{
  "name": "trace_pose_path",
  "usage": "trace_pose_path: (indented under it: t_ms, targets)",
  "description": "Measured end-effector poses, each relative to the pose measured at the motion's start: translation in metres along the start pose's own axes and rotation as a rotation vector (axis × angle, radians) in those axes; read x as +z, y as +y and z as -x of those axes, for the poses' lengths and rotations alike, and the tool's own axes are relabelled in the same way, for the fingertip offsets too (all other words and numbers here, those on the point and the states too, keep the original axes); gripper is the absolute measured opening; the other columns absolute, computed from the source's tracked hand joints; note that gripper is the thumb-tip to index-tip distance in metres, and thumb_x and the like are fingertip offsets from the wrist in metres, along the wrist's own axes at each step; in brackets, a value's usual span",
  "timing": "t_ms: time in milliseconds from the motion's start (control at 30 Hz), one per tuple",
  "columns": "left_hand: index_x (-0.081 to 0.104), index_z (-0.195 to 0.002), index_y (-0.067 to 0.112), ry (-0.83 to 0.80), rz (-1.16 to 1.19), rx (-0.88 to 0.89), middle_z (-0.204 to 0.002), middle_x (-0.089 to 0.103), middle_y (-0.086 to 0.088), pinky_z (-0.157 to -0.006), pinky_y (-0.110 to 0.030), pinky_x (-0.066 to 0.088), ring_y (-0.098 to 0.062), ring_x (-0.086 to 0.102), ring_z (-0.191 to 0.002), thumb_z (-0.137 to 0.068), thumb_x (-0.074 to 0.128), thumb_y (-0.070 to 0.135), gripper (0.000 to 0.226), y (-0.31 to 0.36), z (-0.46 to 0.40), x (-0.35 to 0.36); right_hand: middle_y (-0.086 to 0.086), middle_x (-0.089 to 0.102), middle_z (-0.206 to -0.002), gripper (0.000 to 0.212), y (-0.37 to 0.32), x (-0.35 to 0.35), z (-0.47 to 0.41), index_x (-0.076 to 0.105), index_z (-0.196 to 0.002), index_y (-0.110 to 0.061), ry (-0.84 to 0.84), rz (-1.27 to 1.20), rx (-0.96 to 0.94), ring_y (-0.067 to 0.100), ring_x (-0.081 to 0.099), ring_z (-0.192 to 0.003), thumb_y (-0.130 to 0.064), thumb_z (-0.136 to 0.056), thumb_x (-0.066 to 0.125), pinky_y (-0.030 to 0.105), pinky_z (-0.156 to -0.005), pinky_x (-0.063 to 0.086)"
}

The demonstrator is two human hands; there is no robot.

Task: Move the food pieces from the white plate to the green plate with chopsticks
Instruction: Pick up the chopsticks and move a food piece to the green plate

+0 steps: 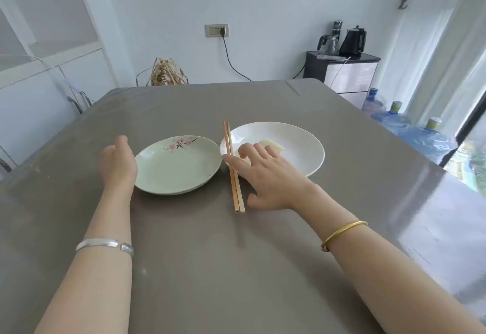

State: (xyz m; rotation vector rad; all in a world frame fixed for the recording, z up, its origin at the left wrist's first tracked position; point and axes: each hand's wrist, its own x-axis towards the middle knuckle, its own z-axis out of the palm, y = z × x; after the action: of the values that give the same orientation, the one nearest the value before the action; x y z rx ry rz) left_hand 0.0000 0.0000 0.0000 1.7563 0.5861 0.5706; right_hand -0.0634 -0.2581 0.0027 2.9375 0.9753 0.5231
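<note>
A pale green plate (157,170) with a pink flower print lies left of centre on the table, with nothing in it. A white plate (302,144) lies to its right and holds pale food pieces (274,145), partly hidden behind my fingers. A pair of wooden chopsticks (235,183) lies between the two plates, tips resting on the white plate's left rim. My right hand (265,178) hovers over the chopsticks with fingers spread, the index finger touching them. My left hand (118,162) rests beside the green plate's left edge, fingers hidden.
The grey table (197,241) stretches wide around the plates. A dark cabinet (342,70) with kettles stands at the back right. Blue water bottles (420,136) sit on the floor to the right. A straw bundle (168,73) is behind the far table edge.
</note>
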Motion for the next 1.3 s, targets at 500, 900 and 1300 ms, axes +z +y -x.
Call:
trace_pose_path:
  t_ms: [500,900,1300]
  targets:
    - [0.058,-0.103,0.009,-0.119,0.194,-0.228,-0.097,0.062,-0.006,-0.072,-0.033,0.039,-0.025,0.055,-0.082,-0.089,0.031,0.046,0.047,-0.017,-0.016,0.005,0.011,0.062,-0.093,0.056,-0.003,0.025,-0.027,0.059,-0.109,-0.013,0.189,0.172,0.018,0.028,0.058,-0.073,-0.023,-0.058,0.079,0.034,-0.058,0.051]
    - [0.061,-0.118,0.004,-0.098,0.220,-0.226,-0.103,0.062,-0.010,-0.060,-0.029,0.038,-0.018,0.053,-0.067,-0.093,0.028,0.043,0.056,-0.016,-0.013,0.008,0.007,0.061,-0.085,0.045,-0.006,0.024,-0.029,0.065,-0.095,-0.017,0.283,0.080,-0.009,0.023,0.057,-0.068,-0.041,-0.085,0.029,0.023,-0.053,0.033]
    - [0.062,-0.110,0.010,-0.142,0.218,-0.252,-0.094,0.063,-0.007,-0.062,-0.029,0.038,-0.023,0.056,-0.075,-0.091,0.027,0.045,0.053,-0.015,-0.011,0.004,0.023,0.058,-0.082,0.054,-0.015,-0.011,-0.031,0.058,-0.068,0.003,0.691,-0.429,0.041,0.029,0.053,-0.069,-0.039,-0.094,0.034,0.029,-0.062,0.040]
